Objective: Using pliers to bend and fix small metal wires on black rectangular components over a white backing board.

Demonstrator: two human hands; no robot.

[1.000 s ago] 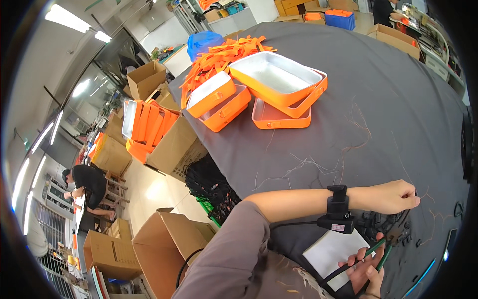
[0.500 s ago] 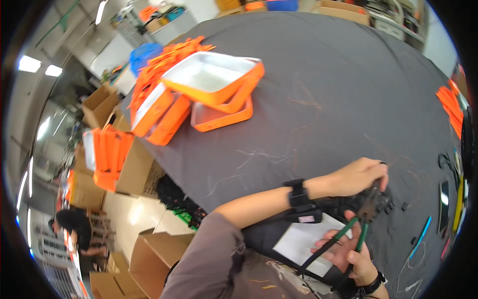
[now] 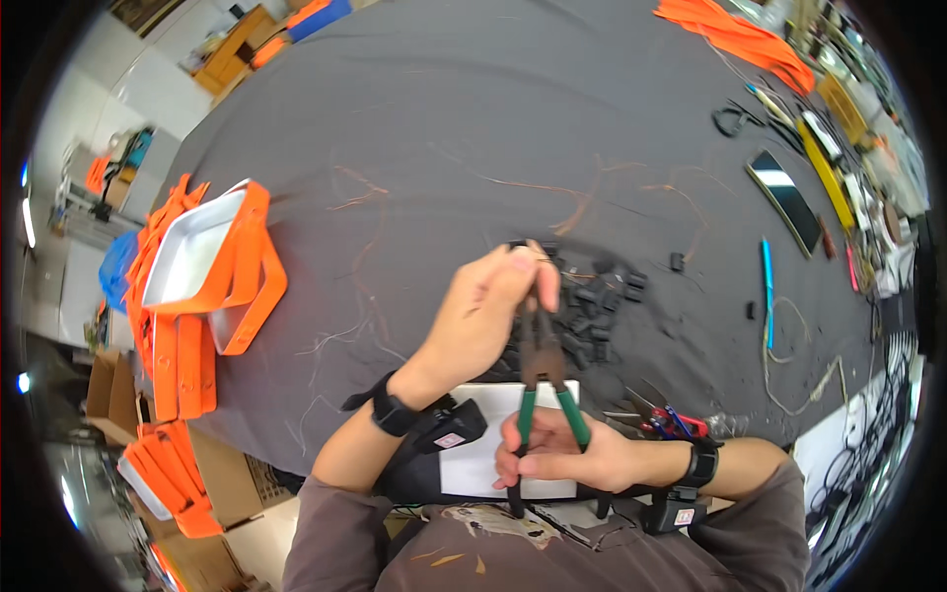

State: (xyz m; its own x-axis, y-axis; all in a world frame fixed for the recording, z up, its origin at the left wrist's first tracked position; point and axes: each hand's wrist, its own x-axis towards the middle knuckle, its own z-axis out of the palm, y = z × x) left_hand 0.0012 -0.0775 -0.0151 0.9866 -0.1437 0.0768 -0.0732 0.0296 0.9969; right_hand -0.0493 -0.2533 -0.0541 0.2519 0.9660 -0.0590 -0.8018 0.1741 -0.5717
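My right hand (image 3: 567,454) is wrapped around the dark green and black handles of a pair of pliers (image 3: 542,360), which stand somewhat apart. The metal jaws point away from me and reach my left hand's fingertips. My left hand (image 3: 483,311) is closed in a pinch, and a small black piece (image 3: 517,245) shows at its fingertips; most of it is hidden. Several similar small black parts (image 3: 597,296) lie heaped just right of the jaws. Under the right hand and pliers is a white sheet (image 3: 473,464).
Orange trays with white insides (image 3: 202,247) are stacked at the left. To the right lie a phone (image 3: 786,202), a blue tube (image 3: 766,281), black scissors (image 3: 735,120) and red-handled tools (image 3: 686,424). Thin copper-coloured wires (image 3: 582,202) are strewn over the grey cloth (image 3: 395,99).
My view has turned right, so the orange trays sit farther left and the tools on the right show. My right hand's fingers have closed more around the pliers. The left hand keeps its pinch.
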